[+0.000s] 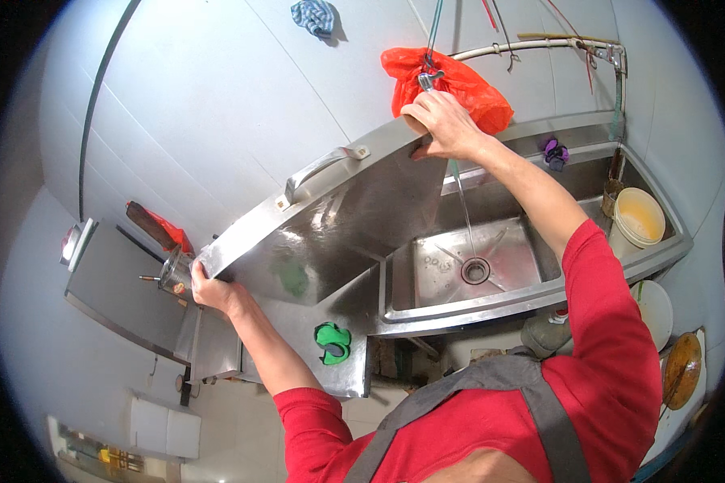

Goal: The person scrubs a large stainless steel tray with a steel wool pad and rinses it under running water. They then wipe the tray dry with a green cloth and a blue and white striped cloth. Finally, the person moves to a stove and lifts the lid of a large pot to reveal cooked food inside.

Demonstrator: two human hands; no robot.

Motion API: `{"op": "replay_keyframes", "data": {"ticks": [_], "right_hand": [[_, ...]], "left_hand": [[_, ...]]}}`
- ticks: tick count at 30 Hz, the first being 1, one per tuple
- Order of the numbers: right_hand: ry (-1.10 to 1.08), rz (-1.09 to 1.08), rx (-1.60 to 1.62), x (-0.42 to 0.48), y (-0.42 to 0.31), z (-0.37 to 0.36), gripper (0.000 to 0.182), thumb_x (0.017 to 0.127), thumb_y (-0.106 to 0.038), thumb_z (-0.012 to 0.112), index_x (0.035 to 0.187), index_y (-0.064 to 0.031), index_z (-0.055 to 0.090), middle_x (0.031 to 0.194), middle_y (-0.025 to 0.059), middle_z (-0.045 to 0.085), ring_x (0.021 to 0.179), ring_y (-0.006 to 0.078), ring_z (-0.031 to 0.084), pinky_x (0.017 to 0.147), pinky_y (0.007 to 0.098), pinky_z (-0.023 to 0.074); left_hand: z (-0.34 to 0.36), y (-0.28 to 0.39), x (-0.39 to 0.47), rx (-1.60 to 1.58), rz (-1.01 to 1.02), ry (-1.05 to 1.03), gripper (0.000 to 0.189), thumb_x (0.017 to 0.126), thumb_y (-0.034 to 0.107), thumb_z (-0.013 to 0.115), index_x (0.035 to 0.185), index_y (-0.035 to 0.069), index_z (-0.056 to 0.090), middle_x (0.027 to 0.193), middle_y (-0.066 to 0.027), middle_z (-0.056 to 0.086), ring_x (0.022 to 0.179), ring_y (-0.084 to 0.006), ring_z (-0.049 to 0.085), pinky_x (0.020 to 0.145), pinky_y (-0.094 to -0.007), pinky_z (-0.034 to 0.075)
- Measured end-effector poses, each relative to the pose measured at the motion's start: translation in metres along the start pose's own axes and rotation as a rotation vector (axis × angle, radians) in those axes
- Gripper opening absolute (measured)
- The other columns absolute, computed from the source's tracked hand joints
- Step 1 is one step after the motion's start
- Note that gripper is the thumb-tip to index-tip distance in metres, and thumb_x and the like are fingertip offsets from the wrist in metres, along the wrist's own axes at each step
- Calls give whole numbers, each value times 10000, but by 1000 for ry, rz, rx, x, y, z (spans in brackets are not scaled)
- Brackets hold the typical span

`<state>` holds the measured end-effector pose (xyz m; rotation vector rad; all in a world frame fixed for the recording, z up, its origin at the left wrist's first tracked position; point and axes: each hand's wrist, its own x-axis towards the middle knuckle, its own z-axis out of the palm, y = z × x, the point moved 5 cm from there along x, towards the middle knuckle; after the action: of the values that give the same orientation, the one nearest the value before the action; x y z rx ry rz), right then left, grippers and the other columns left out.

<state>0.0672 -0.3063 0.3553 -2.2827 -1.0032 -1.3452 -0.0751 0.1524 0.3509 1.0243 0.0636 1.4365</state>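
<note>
My left hand grips the lower left corner of a large stainless steel panel, which stands tilted over the steel counter. The fingers of my right hand are on the panel's upper edge, its thumb on the inner face. A metal handle is fixed to the panel's rim between my hands. Just above my right hand are a metal tap and a red plastic bag. Water runs in a thin stream into the steel sink. A green and grey cloth or sponge lies on the counter.
Yellowish buckets stand at the sink's right end, near a purple scrubber or cloth on the back ledge. A clear container is beside my left hand. Below the sink at right are a grey container and a round white lid or basin.
</note>
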Motion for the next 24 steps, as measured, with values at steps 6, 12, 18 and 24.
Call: {"op": "replay_keyframes", "data": {"ticks": [6, 12, 18, 24], "right_hand": [[-41, 7, 61, 13, -7, -3, 531, 520, -317, 843, 889, -96, 532, 893, 68, 519, 886, 259, 513, 742, 383, 402], [-42, 55, 13, -23, -14, -38, 378, 589, -187, 767, 876, -91, 540, 834, 66, 513, 827, 244, 521, 694, 372, 378], [-93, 255, -74, -86, 4, -114, 541, 482, -217, 827, 927, -85, 551, 854, 59, 528, 845, 252, 535, 746, 362, 396], [-40, 471, -144, -144, 19, -170, 518, 447, -189, 830, 855, -63, 537, 787, 70, 497, 757, 280, 502, 672, 350, 358]], "left_hand": [[-23, -47, 38, -19, -168, 4, 175, 852, 112, 566, 849, -46, 639, 855, -75, 630, 766, -179, 611, 684, -318, 503], [-19, -48, 6, -192, -338, -62, 255, 899, 165, 489, 962, -55, 602, 955, -133, 639, 843, -253, 642, 751, -368, 532], [79, -27, -78, -144, -432, -198, 309, 902, 167, 457, 1005, -94, 587, 952, -198, 635, 902, -305, 626, 838, -391, 499], [142, -79, -108, -234, -507, -367, 131, 859, 107, 538, 812, 8, 612, 801, -74, 629, 725, -200, 616, 693, -333, 518]]}}
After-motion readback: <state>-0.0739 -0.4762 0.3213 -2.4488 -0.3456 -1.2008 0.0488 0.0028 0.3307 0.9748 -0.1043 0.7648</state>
